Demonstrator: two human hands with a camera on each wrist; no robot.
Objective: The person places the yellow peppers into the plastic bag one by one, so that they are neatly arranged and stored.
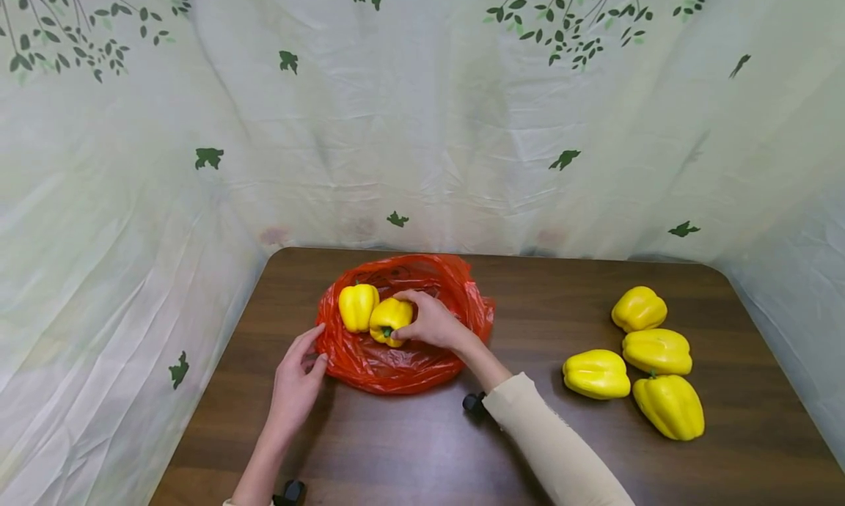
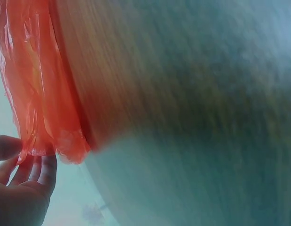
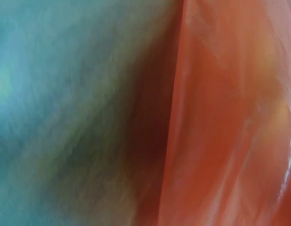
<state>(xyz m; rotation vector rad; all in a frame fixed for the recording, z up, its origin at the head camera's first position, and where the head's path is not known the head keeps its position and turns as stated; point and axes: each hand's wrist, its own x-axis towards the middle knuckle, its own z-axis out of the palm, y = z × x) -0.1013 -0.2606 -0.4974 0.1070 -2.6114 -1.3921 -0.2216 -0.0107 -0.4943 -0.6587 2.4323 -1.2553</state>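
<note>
A red plastic bag sits with its mouth spread wide on the wooden table. My right hand reaches over its near right side and grips a yellow bell pepper, thumb by the green stem. Beside it, toward the left, another yellow bell pepper lies inside the bag. At the bag's left rim, my left hand pinches the plastic between thumb and fingers. In the left wrist view that hand holds the bag's edge. The right wrist view shows the bag's side, the right hand hidden.
Several more yellow bell peppers are grouped on the right part of the table. A pale curtain with printed leaves hangs behind and at both sides. Small black devices show at the wrists.
</note>
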